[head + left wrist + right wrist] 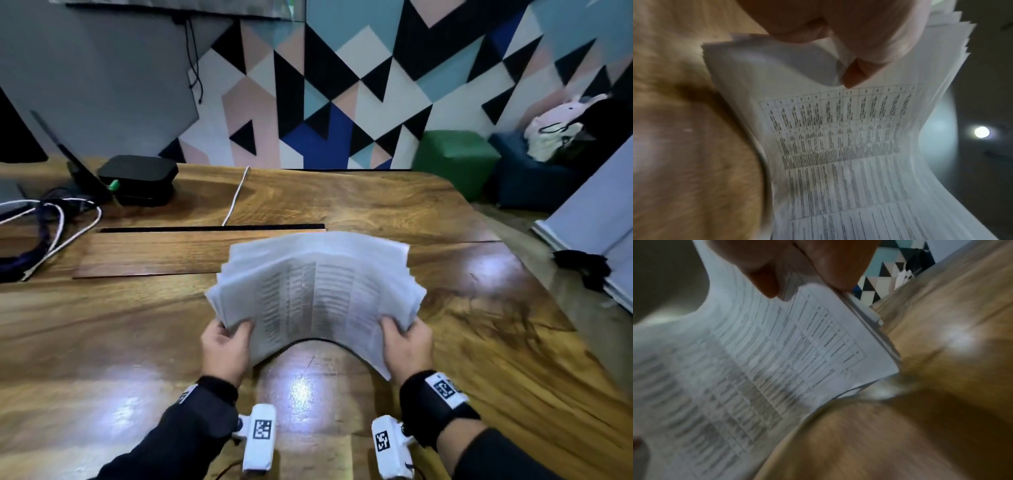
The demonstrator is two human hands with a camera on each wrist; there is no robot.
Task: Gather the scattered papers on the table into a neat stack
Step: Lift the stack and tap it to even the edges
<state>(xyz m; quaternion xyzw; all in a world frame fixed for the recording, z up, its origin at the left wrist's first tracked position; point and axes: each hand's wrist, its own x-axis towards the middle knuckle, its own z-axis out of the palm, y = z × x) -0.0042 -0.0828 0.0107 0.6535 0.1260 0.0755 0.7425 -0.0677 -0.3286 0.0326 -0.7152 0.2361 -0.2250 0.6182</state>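
Observation:
A bundle of white papers (317,291) printed with tables is held up over the wooden table (479,308), arched upward in the middle, its edges fanned and uneven. My left hand (226,342) grips the bundle's near left corner, thumb on top. My right hand (406,342) grips the near right corner the same way. In the left wrist view my left hand (851,48) pinches the papers (838,146). Seen from the right wrist, my right hand (807,267) pinches the papers (756,361) at their edge.
A black box (138,180), a dark device leaning beside it and tangled cables (51,222) lie at the table's far left. A white cable (236,195) runs to a dark slot (212,229) mid-table. Green (452,161) and blue cubes stand beyond the right edge.

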